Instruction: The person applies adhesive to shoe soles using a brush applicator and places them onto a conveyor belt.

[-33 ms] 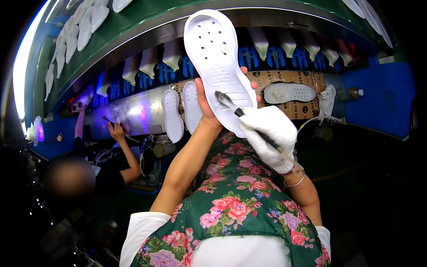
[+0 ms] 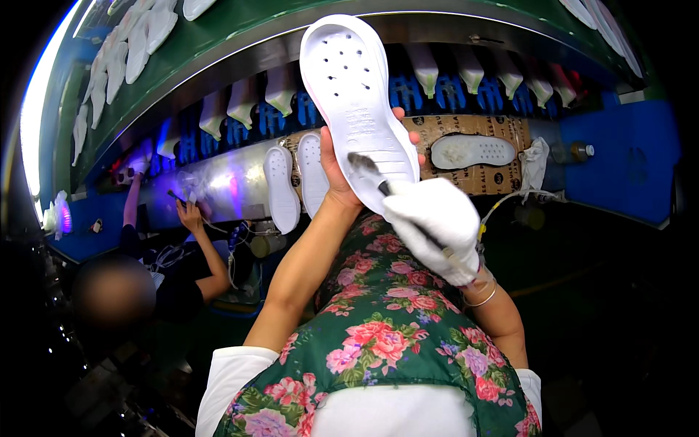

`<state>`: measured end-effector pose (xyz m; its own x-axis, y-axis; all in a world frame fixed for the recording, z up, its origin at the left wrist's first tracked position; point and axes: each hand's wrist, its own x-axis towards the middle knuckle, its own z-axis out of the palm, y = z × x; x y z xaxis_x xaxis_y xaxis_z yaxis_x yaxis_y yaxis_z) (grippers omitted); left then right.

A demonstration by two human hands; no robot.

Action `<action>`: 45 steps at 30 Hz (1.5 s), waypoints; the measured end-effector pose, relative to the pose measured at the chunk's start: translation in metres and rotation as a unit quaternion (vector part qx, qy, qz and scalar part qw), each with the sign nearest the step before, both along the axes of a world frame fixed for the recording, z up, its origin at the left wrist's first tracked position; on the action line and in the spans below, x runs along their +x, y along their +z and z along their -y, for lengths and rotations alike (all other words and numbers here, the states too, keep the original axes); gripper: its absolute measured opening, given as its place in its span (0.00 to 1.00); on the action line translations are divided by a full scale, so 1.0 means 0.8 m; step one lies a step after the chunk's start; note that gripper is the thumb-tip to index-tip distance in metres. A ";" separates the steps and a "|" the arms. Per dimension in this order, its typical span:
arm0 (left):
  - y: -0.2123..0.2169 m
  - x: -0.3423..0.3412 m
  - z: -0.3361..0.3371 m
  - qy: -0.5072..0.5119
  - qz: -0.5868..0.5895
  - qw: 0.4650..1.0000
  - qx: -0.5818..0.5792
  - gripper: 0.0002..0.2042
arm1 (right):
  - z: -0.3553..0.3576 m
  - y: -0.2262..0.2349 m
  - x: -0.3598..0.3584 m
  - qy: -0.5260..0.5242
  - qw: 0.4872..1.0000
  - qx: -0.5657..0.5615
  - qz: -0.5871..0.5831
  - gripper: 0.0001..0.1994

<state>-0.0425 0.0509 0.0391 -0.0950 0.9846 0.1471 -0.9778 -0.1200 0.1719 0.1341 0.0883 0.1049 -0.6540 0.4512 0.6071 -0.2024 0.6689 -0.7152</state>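
A white shoe sole (image 2: pixel 357 95) with small holes near its far end is held up by my bare left hand (image 2: pixel 341 171). The left fingers wrap beneath it and show along its right edge. My right hand (image 2: pixel 433 226), in a white knitted glove, is closed around a dark-handled brush (image 2: pixel 366 166). The brush's bristles touch the sole's ribbed near part. Two more white soles, an outer sole (image 2: pixel 281 188) and an inner sole (image 2: pixel 313 175), lie on the bench to the left of my left hand.
Another sole (image 2: pixel 473 151) rests on brown cardboard (image 2: pixel 502 178), beside a white cloth (image 2: pixel 535 164). White shoe parts (image 2: pixel 280 91) hang along a rack behind the bench. At left, a co-worker's hand (image 2: pixel 191 216) holds a brush under violet light. A blue panel (image 2: pixel 619 171) stands at right.
My gloved right hand and the brush have shifted slightly left, with the bristles moving a little down the sole. My left hand and the sole have barely moved.
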 end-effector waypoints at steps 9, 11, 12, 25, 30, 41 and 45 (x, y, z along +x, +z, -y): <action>0.013 -0.018 -0.007 -0.082 -0.056 0.995 -0.019 0.53 | -0.014 -0.004 0.002 0.054 0.999 0.006 -0.002 0.13; 0.024 -0.015 -0.011 -0.068 -0.048 0.996 -0.014 0.52 | 0.002 -0.005 0.005 0.122 0.991 -0.055 0.009 0.13; 0.020 -0.016 -0.014 -0.066 -0.048 0.997 -0.015 0.52 | 0.006 -0.005 0.008 0.161 0.972 -0.169 0.020 0.12; 0.020 -0.029 -0.038 -0.188 -0.062 0.972 0.123 0.54 | 0.010 0.005 0.020 0.169 0.962 -0.214 0.017 0.11; 0.039 -0.021 -0.028 -0.179 -0.067 0.981 0.024 0.52 | -0.008 0.007 0.017 0.047 0.998 -0.052 -0.009 0.13; 0.035 -0.035 -0.035 -0.221 -0.058 0.973 0.021 0.46 | 0.000 0.013 0.013 0.044 0.996 -0.074 -0.003 0.13; 0.033 -0.040 -0.038 -0.284 0.011 0.956 0.076 0.45 | 0.020 0.007 0.009 0.109 0.988 -0.111 0.008 0.12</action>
<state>-0.0743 0.0815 0.0657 0.4446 0.8454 0.2959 -0.8954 0.4100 0.1738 0.1411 0.0724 0.1103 -0.7595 0.4189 0.4977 -0.3122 0.4366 -0.8438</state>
